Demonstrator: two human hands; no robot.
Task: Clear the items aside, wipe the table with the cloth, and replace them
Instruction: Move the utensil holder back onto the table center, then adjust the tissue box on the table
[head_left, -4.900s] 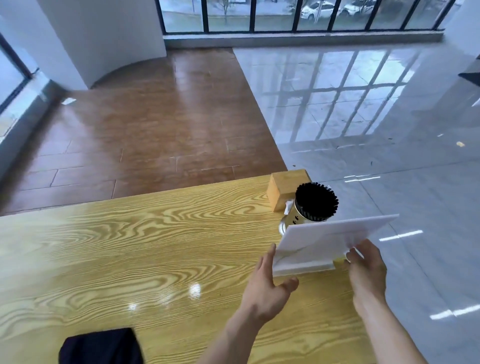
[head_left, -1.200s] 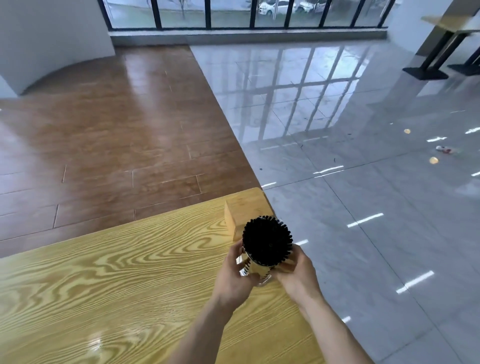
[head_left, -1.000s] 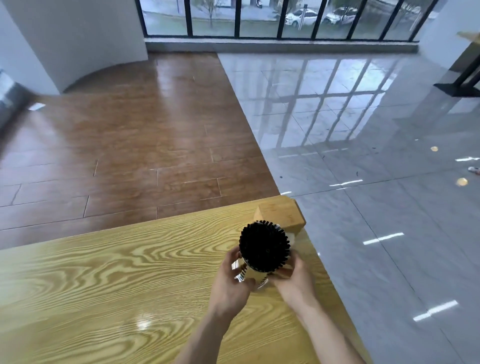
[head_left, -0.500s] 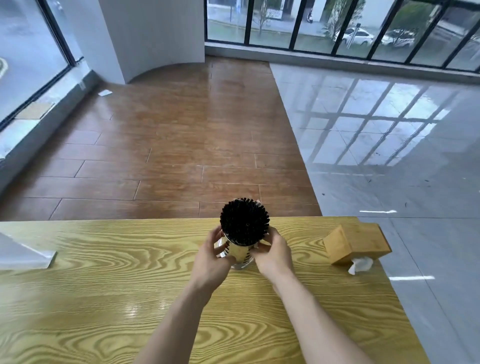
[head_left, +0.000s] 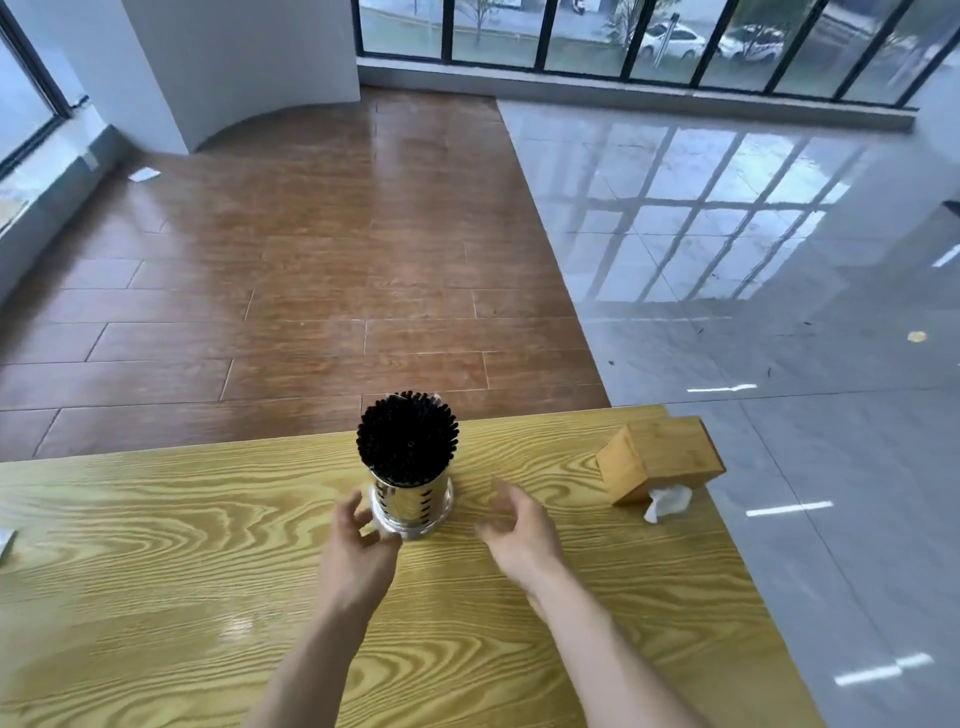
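Near the far edge of the desk (head_left: 156, 519), the chopstick holder (head_left: 410, 506) stands upright, a perforated metal cylinder packed with black chopsticks (head_left: 408, 439). Your left hand (head_left: 358, 551) sits just beside its base, fingers (head_left: 349, 514) loosely spread and holding nothing; whether they touch the metal cannot be told. Your right hand (head_left: 519, 527) is clear of the holder, fingers parted and empty. Judged from this, the holder is set down mid-desk and released. The wooden tissue box (head_left: 660, 460) lies on its side near the right-hand corner, a tissue (head_left: 667, 501) trailing from its opening. A pale object (head_left: 5, 540) shows at the left margin; its identity is unclear. No cloth is visible. Placement away from the edges suits stability, as the tall load could tip.
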